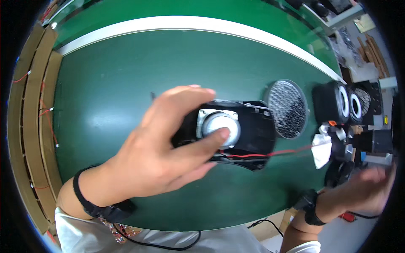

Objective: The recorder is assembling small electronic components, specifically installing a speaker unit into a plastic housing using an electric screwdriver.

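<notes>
My left hand (162, 147) grips a black plastic housing (255, 130) that lies on the green table. Its thumb presses on the round silver back of a speaker (223, 126) seated in the housing. The fingers reach over the far and left sides, hiding the housing's left end. A red wire (253, 155) runs from beside the speaker rightward past the housing. Out at the right edge, beyond the table, my right hand (371, 189) is smeared by motion. I cannot make out its fingers or whether anything is in them.
A round dish of small screws (289, 109) stands just right of the housing. Further right are black speaker units (331, 103) and crumpled white tissue (321, 149). Cardboard strips (33, 126) with red wires line the left side. A white rail (181, 24) crosses the far edge.
</notes>
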{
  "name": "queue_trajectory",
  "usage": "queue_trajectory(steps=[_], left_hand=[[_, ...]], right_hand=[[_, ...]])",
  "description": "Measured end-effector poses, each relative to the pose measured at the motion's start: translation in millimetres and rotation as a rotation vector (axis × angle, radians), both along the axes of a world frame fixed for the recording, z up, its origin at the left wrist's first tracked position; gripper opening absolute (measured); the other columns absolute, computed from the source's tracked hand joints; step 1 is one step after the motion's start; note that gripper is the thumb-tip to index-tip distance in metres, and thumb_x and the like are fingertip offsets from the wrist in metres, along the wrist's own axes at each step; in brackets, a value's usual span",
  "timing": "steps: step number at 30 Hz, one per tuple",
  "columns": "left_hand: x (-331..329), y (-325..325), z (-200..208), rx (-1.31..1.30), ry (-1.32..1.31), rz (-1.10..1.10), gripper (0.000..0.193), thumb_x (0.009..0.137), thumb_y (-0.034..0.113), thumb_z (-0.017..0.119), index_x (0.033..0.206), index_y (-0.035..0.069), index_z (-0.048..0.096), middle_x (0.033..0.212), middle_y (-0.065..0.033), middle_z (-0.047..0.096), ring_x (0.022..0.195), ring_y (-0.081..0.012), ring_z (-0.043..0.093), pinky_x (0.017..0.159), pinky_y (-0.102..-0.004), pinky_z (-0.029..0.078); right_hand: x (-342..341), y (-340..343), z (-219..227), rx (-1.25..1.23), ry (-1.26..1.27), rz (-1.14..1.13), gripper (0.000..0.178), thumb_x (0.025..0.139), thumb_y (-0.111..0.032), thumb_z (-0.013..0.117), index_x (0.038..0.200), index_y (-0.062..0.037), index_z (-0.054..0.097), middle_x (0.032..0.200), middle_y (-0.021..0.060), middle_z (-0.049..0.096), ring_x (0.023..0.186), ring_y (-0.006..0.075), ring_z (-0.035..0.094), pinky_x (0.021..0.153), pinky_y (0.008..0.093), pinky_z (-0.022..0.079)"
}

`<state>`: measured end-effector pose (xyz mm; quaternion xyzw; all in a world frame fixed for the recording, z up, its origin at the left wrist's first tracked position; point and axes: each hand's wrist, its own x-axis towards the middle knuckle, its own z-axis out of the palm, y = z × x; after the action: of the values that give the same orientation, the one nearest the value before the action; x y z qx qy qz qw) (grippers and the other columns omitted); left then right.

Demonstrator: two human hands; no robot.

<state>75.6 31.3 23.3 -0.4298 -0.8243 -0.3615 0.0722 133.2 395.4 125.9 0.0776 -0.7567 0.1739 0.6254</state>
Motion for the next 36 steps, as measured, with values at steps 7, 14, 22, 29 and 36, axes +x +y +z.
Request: queue_trajectory(steps=[7, 14, 22, 29, 36], left_hand=[[2.6, 5.2, -2.8, -0.077, 0.059, 0.047, 0.048, 0.068, 0.018, 0.082, 0.113, 0.007, 0.072, 0.133, -0.0277, 0.044, 0.121, -0.0434, 0.05, 0.1, -0.0496, 0.047], [2.8, 11.0, -0.4, -0.079, 0.032, 0.051, 0.05, 0.066, 0.016, 0.082, 0.114, 0.009, 0.071, 0.134, -0.028, 0.044, 0.121, -0.0442, 0.05, 0.101, -0.0515, 0.045], [-0.4, 7.4, 2.1, -0.114, 0.014, 0.037, 0.046, 0.072, 0.023, 0.079, 0.115, 0.008, 0.071, 0.133, -0.0301, 0.044, 0.12, -0.0446, 0.05, 0.101, -0.0526, 0.044], [-1.0, 7.2, 0.9, -0.095, 0.029, 0.026, 0.045, 0.075, 0.027, 0.077, 0.114, 0.006, 0.071, 0.13, -0.0312, 0.045, 0.119, -0.045, 0.051, 0.1, -0.0528, 0.044], [-1.5, 7.9, -0.2, -0.081, 0.033, 0.015, 0.049, 0.072, 0.026, 0.078, 0.116, 0.007, 0.07, 0.129, -0.0306, 0.045, 0.118, -0.0456, 0.051, 0.1, -0.0531, 0.044]], right_hand=[[-68.1, -31.8, -13.5, -0.351, -0.313, 0.143, 0.032, 0.098, -0.015, 0.061, 0.12, 0.0075, 0.059, 0.103, 0.0191, 0.069, 0.085, 0.0207, 0.071, 0.074, 0.0297, 0.058], [-88.0, -75.3, -48.8, -0.748, -0.433, 0.774, 0.023, 0.091, -0.015, 0.058, 0.106, -0.0008, 0.051, 0.071, 0.0055, 0.049, 0.06, 0.0154, 0.049, 0.062, 0.0335, 0.046], [-93.7, -85.4, -64.2, -0.782, -0.425, 0.843, 0.018, 0.09, -0.013, 0.058, 0.104, -0.0039, 0.053, 0.068, 0.0024, 0.046, 0.056, 0.0141, 0.046, 0.06, 0.0324, 0.044], [-94.3, -84.7, -67.1, -0.787, -0.433, 0.815, 0.015, 0.09, -0.012, 0.056, 0.104, -0.006, 0.053, 0.067, 0.001, 0.045, 0.056, 0.0127, 0.044, 0.06, 0.0322, 0.042], [-89.0, -85.1, -64.3, -0.859, -0.412, 0.887, 0.014, 0.09, -0.013, 0.056, 0.102, -0.0081, 0.053, 0.066, 0.0002, 0.044, 0.056, 0.0118, 0.042, 0.061, 0.0308, 0.041]])
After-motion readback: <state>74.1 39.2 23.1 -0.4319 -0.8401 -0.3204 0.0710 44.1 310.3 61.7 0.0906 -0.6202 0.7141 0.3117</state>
